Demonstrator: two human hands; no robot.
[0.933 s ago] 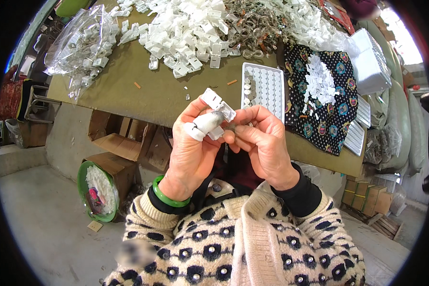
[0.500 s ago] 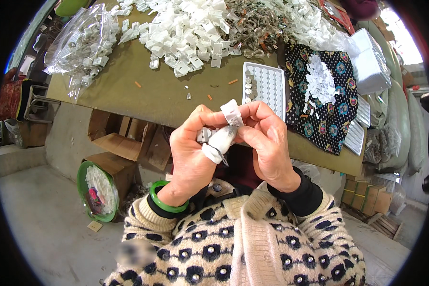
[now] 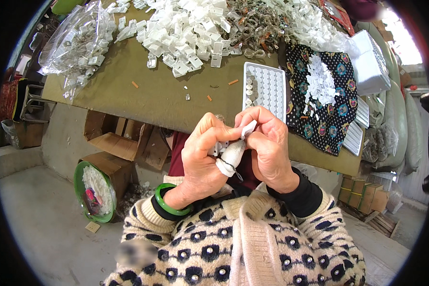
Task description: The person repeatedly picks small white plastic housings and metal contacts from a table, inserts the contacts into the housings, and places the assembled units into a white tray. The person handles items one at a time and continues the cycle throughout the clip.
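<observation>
In front of my chest, my left hand and my right hand meet, fingers closed. Between their fingertips they pinch a small white plastic casing, seen nearly edge-on. A grubby white finger cover, held by a dark band, wraps my left thumb. More small white pieces are tucked in my left palm, partly hidden by the fingers. Just beyond my hands, at the table's near side, lies a white dimpled tray with small round silvery pieces along its left side.
White plastic casings are heaped at the back of the green table, beside tangled brownish parts. A clear bag lies far left. On the right, patterned cloth carries small white bits. A green basin stands lower left.
My left hand has shifted right, closer to my right hand. The white casing has moved right and down and turned from face-on to nearly edge-on.
</observation>
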